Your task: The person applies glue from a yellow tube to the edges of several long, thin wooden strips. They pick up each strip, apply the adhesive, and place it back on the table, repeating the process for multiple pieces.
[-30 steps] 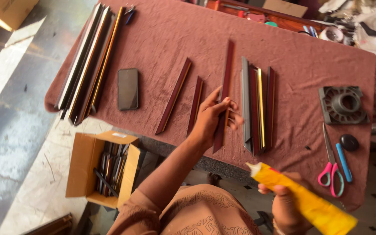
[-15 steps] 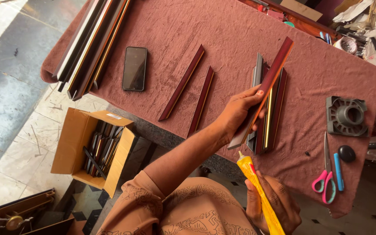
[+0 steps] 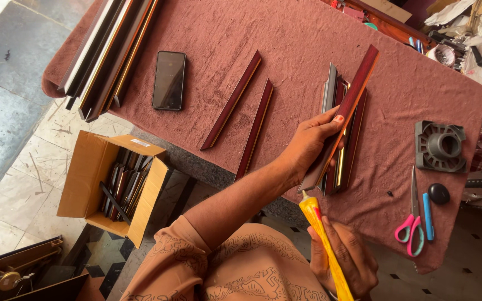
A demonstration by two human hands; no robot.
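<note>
my left hand (image 3: 308,147) is closed around a dark red frame moulding strip (image 3: 346,111), held tilted above the maroon table cloth (image 3: 308,44), its far end up toward the right, its near end low by the table's near edge. my right hand (image 3: 344,253) is wrapped around a yellow glue tube (image 3: 324,245), nozzle pointing at the strip's near end, just short of touching. under the strip lies a small stack of mouldings (image 3: 338,134). two loose red strips (image 3: 244,106) lie to the left, a black phone (image 3: 169,80) further left. pink-handled scissors (image 3: 412,223) lie near right. a cardboard box (image 3: 93,178) sits on the floor, left.
</note>
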